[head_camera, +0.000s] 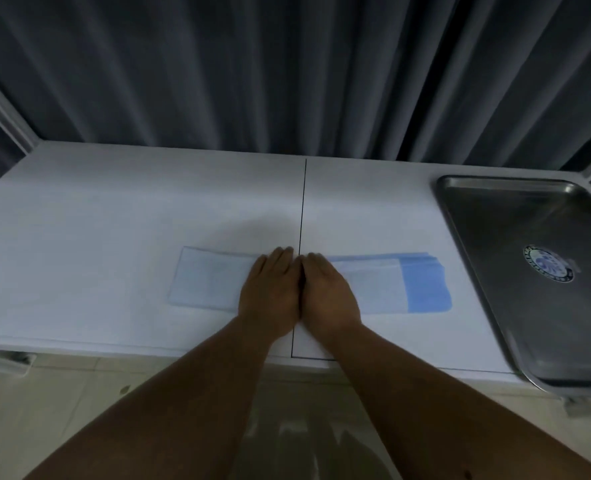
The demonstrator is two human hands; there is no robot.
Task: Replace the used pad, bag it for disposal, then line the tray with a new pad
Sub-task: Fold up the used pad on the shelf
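Pad (214, 284), folded into a long strip, lies on the white table (114, 209) under both palms.

The metal tray (488, 258) at the right edge looks unlined, holding only a small round blue-and-white thing I cannot identify; lining it seems left to do, and no bag shows. Left hand (269, 289) and right hand (328, 292) press flat, fingers straight, side by side at the pad's middle, gripping nothing.

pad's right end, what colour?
Darker solid blue on the pad; the rest is pale blue. Head view.
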